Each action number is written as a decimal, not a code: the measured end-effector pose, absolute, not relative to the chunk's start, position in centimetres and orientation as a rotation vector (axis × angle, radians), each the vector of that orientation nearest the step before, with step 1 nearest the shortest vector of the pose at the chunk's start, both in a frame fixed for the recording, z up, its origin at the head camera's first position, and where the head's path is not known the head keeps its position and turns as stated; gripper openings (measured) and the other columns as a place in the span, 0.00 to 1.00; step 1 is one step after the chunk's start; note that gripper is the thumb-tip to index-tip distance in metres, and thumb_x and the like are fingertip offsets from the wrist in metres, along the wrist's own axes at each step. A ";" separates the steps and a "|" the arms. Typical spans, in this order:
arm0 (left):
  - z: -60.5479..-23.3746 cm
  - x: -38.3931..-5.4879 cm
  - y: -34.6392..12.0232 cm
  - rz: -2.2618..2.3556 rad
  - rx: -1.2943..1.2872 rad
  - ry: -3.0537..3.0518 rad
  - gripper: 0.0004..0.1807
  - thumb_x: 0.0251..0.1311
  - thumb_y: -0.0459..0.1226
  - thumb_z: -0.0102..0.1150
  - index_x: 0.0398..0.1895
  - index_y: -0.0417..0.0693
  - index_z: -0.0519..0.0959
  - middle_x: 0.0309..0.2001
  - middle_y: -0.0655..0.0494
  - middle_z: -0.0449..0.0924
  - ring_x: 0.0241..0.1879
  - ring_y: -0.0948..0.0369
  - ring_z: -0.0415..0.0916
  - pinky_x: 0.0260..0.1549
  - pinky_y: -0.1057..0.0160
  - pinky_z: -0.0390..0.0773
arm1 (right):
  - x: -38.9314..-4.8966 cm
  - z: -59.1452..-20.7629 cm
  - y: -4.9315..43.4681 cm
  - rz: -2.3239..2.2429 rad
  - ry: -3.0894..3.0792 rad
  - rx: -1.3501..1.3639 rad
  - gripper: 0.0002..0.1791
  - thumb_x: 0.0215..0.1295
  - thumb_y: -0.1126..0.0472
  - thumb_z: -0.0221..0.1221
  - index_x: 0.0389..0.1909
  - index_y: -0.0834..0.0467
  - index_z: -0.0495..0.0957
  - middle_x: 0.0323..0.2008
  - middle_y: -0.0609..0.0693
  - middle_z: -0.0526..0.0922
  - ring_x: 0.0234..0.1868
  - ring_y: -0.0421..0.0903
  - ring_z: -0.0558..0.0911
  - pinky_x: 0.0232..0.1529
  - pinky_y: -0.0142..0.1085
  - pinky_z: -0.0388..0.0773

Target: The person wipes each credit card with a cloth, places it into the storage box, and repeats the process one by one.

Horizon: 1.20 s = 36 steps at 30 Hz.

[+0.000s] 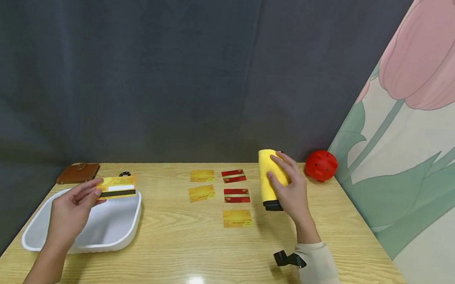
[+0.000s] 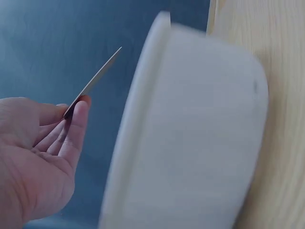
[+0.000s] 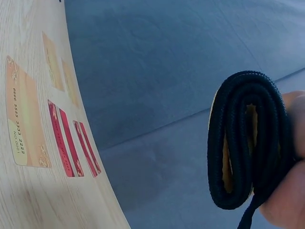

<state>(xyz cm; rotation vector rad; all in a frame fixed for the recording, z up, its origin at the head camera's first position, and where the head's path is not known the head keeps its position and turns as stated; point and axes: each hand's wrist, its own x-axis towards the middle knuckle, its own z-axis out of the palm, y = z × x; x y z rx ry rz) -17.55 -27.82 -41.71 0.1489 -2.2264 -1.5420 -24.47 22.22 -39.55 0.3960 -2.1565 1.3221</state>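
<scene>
Thumb and fingers of my left hand [image 1: 69, 215] pinch a yellow bank card [image 1: 118, 182] over the white plastic basin [image 1: 132, 231]. Its striped side faces the head camera; from the left wrist the card [image 2: 101, 72] appears edge-on. On the right, my other hand [image 1: 295, 195] grips a rolled yellow cloth [image 1: 267, 176] with black edging, raised over the table. The right wrist view looks into the end of the roll [image 3: 220, 143], showing its folded layers. Between the hands lie yellow cards [image 1: 237, 218] and two red cards [image 1: 237, 195] in two columns.
A brown leather wallet [image 1: 78, 173] lies behind the basin, beside a small round black item [image 1: 124, 174]. At the back right corner stands a red piggy bank [image 1: 321, 165]. Dark curtain [image 1: 176, 79] borders the wooden table [image 1: 175, 255] behind, a painted wall [image 1: 411, 177] at right.
</scene>
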 end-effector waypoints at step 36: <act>-44.4 -18.7 -32.0 -1.490 -0.038 -2.836 0.19 0.77 0.32 0.52 0.65 0.31 0.76 0.49 0.57 0.87 0.42 0.80 0.79 0.41 0.71 0.86 | -24.9 -39.9 22.3 1.329 -2.199 0.392 0.24 0.66 0.67 0.67 0.63 0.53 0.82 0.70 0.51 0.76 0.68 0.51 0.74 0.53 0.15 0.71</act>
